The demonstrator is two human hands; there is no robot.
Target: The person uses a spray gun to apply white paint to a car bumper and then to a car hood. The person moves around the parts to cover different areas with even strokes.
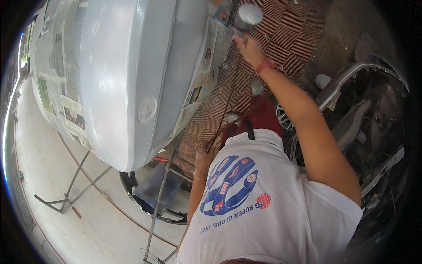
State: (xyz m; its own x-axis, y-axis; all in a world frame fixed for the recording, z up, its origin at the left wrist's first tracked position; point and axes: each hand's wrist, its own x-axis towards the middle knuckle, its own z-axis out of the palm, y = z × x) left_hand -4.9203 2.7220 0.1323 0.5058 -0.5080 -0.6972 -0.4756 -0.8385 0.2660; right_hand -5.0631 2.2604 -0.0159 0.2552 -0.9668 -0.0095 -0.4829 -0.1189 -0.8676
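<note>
My right hand (pixel 251 50) is stretched out at the upper middle, its fingers closed on a spray gun (pixel 236 31). A rounded, pale cup (pixel 249 15) sits at the gun, whose body is partly blurred. My left hand (pixel 203 157) is low by my hip, with a thin dark reddish hose (pixel 218 127) running through it. Left of both hands stands a large vehicle body panel (pixel 114 70) coated in light grey, with several paler patches and a round cover (pixel 147 109). Masking newspaper (pixel 204 66) lines its near side, close to the gun.
Ribbed reddish floor mats (pixel 290 26) lie under my feet. A thin metal stand (pixel 159 204) rises near my left forearm, beside a dark curved part (pixel 129 187). On the right are a stripped vehicle frame (pixel 347 83) and a wheel (pixel 283 115). Another stand (pixel 66 198) is at left.
</note>
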